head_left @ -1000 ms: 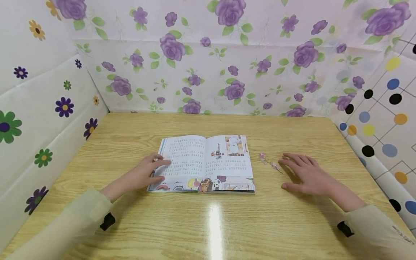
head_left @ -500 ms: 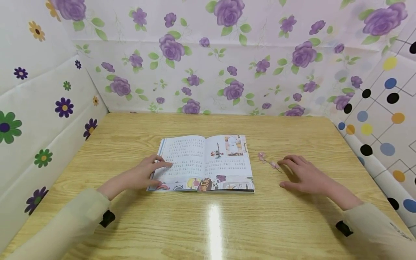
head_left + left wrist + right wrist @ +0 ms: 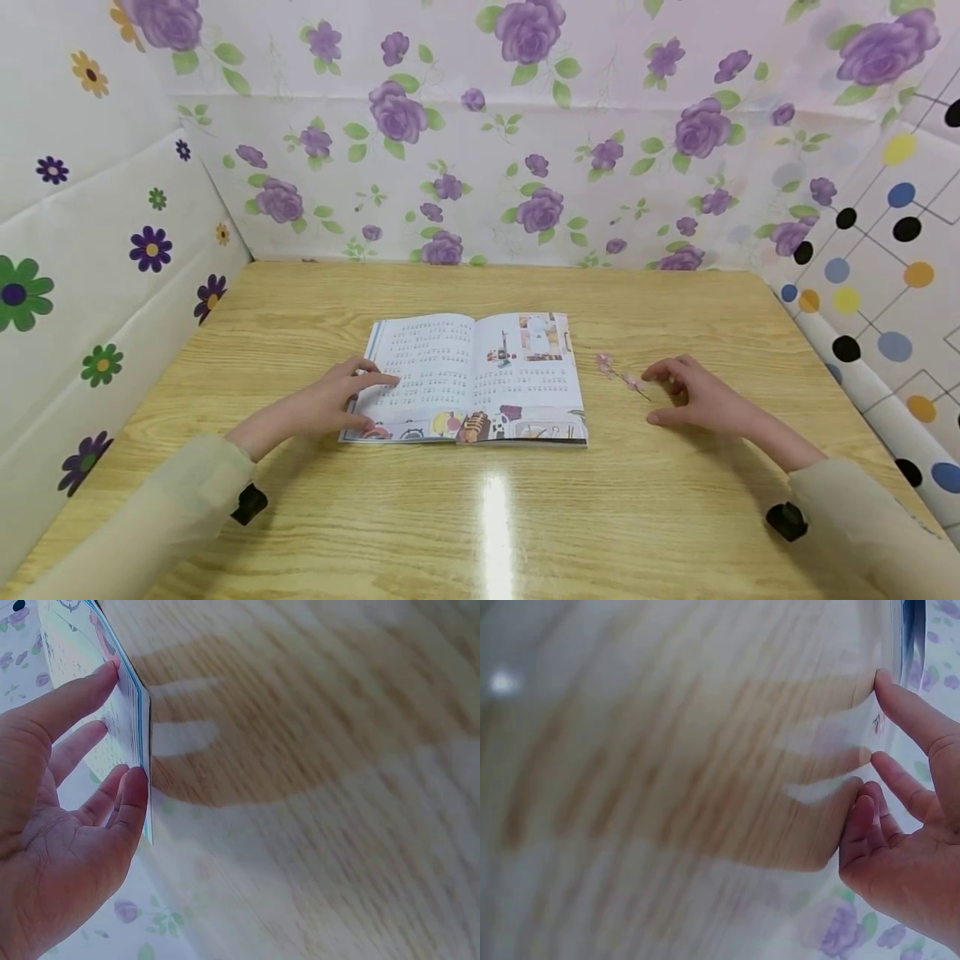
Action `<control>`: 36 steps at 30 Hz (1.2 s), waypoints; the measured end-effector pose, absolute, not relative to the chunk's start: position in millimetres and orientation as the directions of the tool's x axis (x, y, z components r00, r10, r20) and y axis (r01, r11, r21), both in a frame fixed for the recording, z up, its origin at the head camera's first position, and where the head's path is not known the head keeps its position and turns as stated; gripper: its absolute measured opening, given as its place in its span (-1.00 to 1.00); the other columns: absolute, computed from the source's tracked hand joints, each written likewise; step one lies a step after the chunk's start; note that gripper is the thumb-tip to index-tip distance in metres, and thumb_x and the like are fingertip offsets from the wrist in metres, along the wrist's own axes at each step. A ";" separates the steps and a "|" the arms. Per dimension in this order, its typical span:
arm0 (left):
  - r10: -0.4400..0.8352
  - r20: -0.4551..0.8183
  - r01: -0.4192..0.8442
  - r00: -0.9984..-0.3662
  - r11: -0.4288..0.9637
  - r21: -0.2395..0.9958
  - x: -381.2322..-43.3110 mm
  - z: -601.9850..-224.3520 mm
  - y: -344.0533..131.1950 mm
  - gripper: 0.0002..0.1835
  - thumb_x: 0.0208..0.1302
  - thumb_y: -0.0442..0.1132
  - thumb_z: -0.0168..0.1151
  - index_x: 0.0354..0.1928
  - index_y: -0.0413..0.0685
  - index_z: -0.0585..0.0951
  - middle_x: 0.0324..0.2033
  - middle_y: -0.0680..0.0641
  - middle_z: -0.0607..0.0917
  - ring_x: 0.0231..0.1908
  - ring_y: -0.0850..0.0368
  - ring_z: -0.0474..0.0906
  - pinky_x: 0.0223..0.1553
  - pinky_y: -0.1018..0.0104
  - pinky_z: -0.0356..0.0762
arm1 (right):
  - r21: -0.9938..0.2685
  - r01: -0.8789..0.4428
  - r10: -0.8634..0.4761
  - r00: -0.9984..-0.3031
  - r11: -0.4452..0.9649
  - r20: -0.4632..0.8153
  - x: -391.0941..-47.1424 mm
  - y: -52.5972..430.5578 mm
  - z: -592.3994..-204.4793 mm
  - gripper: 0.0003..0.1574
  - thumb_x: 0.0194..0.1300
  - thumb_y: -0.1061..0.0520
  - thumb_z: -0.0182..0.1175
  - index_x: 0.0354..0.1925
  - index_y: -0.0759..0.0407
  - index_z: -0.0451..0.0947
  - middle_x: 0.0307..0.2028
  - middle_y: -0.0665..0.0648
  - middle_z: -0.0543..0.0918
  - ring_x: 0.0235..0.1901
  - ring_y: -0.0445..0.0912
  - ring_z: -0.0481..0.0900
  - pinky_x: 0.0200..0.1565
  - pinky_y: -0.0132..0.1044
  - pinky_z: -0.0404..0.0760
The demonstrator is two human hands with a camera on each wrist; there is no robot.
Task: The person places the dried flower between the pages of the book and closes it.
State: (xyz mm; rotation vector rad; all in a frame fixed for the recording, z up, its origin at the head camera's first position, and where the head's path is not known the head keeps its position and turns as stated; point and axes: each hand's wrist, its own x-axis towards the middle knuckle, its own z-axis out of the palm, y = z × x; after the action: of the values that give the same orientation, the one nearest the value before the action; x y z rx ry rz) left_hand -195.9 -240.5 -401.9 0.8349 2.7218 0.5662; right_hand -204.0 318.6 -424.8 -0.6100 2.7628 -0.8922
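Observation:
An open book (image 3: 517, 392) with printed text and coloured pictures lies flat on the table in the head view. My left hand (image 3: 322, 407) rests on the left page, thumb near the lower corner and forefinger reaching over the text. In the left wrist view, the thumb and fingers touch the book's outer edge (image 3: 139, 720). To the right of the book lies a thin sprig of pink blossoms (image 3: 632, 382). Beside its right end is my right hand (image 3: 697, 402), thumb and forefinger apart, other fingers bent under, holding nothing. Its fingertips touch the tabletop in the right wrist view.
The wood-grain table (image 3: 420, 517) is glossy and carries a bright reflection at the front. A purple-rose sheet (image 3: 465, 175) hangs along the back. Patterned sheets close in the left side (image 3: 112, 275) and the right side (image 3: 885, 250).
My right hand's fingers have drawn in from a spread pose to a more bent one, beside the sprig. My left forefinger has shifted slightly on the page. Book and sprig stay put.

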 end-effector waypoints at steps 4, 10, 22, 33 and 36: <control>0.579 -0.116 0.483 -0.807 0.759 0.436 -197.3 -402.4 -241.2 -0.34 0.16 -0.18 0.45 0.34 0.09 0.47 0.20 -0.26 0.38 -0.07 -0.02 0.33 -0.14 0.25 0.34 | -0.610 -0.324 -0.435 -0.900 0.724 -0.038 -204.5 319.2 -424.6 -0.36 0.19 -0.04 0.41 0.16 0.18 0.48 0.04 0.28 0.41 -0.19 -0.04 0.29 -0.24 -0.37 0.36; 0.576 -0.129 0.468 -0.807 0.757 0.456 -197.2 -401.0 -240.6 -0.34 0.15 -0.21 0.45 0.33 0.07 0.48 0.20 -0.26 0.37 -0.08 -0.02 0.33 -0.14 0.27 0.36 | -0.614 -0.341 -0.444 -0.896 0.712 -0.018 -205.8 319.3 -424.0 -0.53 0.25 0.01 0.36 0.08 0.13 0.53 0.01 0.24 0.46 -0.24 -0.07 0.31 -0.26 -0.39 0.38; 0.573 -0.122 0.461 -0.810 0.752 0.471 -197.3 -400.8 -240.6 -0.34 0.14 -0.24 0.45 0.32 0.08 0.49 0.19 -0.26 0.37 -0.10 -0.01 0.34 -0.15 0.28 0.38 | -0.617 -0.369 -0.461 -0.887 0.696 0.010 -212.1 319.8 -424.2 -0.70 0.27 0.06 0.34 -0.03 0.05 0.61 -0.06 0.16 0.54 -0.32 -0.16 0.33 -0.26 -0.37 0.42; 0.577 -0.114 0.467 -0.809 0.747 0.472 -196.9 -400.8 -241.3 -0.34 0.14 -0.25 0.45 0.31 0.06 0.49 0.18 -0.24 0.37 -0.10 0.01 0.34 -0.15 0.31 0.39 | -0.614 -0.345 -0.424 -0.906 0.710 0.019 -211.0 313.4 -425.6 -0.77 0.26 0.06 0.36 -0.12 0.05 0.60 -0.13 0.16 0.52 -0.34 -0.11 0.30 -0.31 -0.36 0.34; 0.576 -0.114 0.466 -0.809 0.747 0.474 -197.0 -401.2 -241.4 -0.34 0.14 -0.24 0.45 0.32 0.07 0.49 0.18 -0.24 0.37 -0.10 0.01 0.34 -0.15 0.30 0.39 | -0.620 -0.335 -0.412 -0.911 0.710 0.020 -210.7 312.4 -425.4 -0.83 0.28 0.08 0.33 -0.15 0.05 0.62 -0.14 0.17 0.53 -0.40 -0.14 0.32 -0.35 -0.34 0.37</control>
State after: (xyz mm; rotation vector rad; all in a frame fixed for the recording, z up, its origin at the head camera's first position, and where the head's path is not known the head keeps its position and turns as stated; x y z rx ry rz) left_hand -197.0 -241.4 -401.2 0.8186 2.6943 0.6325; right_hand -210.7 312.4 -425.4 -0.6126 2.7931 -0.9769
